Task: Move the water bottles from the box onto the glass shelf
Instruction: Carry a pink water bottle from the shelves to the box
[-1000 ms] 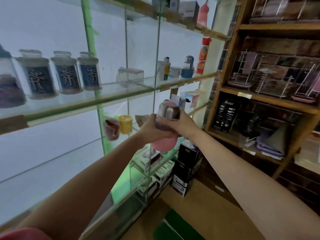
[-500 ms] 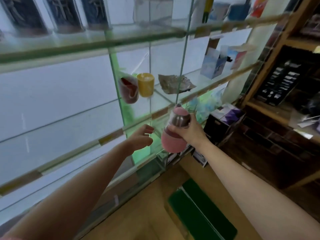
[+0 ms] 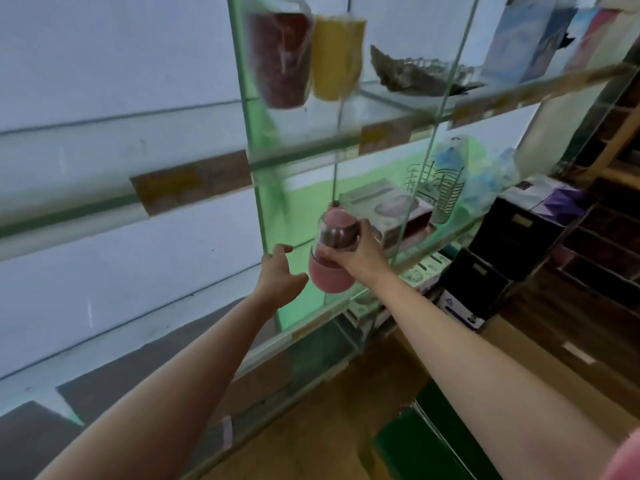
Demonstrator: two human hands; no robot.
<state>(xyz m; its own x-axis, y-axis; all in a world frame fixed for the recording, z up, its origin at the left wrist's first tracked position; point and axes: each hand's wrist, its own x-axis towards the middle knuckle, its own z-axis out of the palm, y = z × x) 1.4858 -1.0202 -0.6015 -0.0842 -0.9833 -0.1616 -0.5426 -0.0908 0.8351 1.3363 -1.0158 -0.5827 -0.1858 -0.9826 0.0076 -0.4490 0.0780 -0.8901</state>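
Gripping a pink water bottle (image 3: 330,256) around its dark middle band with the right hand (image 3: 360,256), fingers (image 3: 330,251) clenching on it, and holding it upright in the air in front of the glass shelf (image 3: 349,299), near its front edge and not resting on it. Reaching out with the left hand (image 3: 280,278) just left of the bottle, fingers released and spread, touching nothing. Sitting blurred on the upper shelf (image 3: 398,129): a red cup (image 3: 278,57) beside a yellow cup (image 3: 336,53). Standing farther right behind the glass: a wire rack (image 3: 440,188).
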